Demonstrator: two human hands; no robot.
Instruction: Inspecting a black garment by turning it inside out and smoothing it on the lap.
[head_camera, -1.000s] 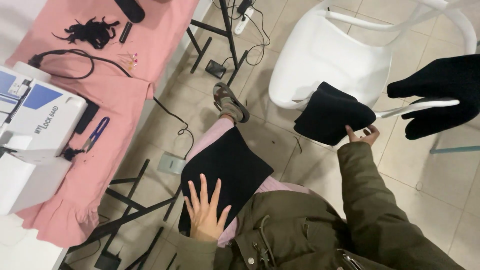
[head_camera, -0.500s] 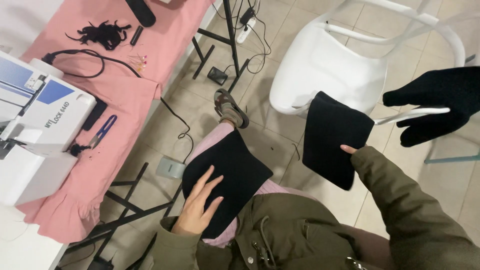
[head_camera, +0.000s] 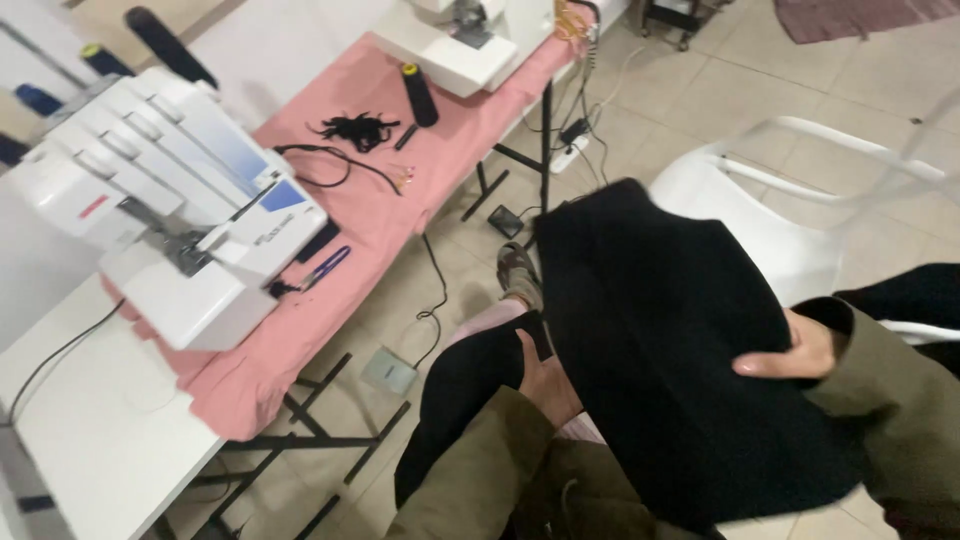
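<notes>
1. The large black piece of soft fabric (head_camera: 660, 330), a second ago held out small over by the white plastic chair (head_camera: 760, 235), has been drawn in and now spreads across the lap, just under the right hand (head_camera: 790, 350).
2. The right hand lies flat on the cloth's right edge, fingers extended and thumb tucked behind, lightly pinching it.
3. The left hand (head_camera: 548, 378), earlier splayed open on the smaller black fabric piece (head_camera: 460, 400) over the knee, now curls at the big cloth's left edge; whether it grips is unclear.
4. The smaller piece lies left of and partly beneath that hand.
5. Judging by this, the two pieces are being brought together; the white overlock sewing machine (head_camera: 175, 215) sits well to the left.
</notes>
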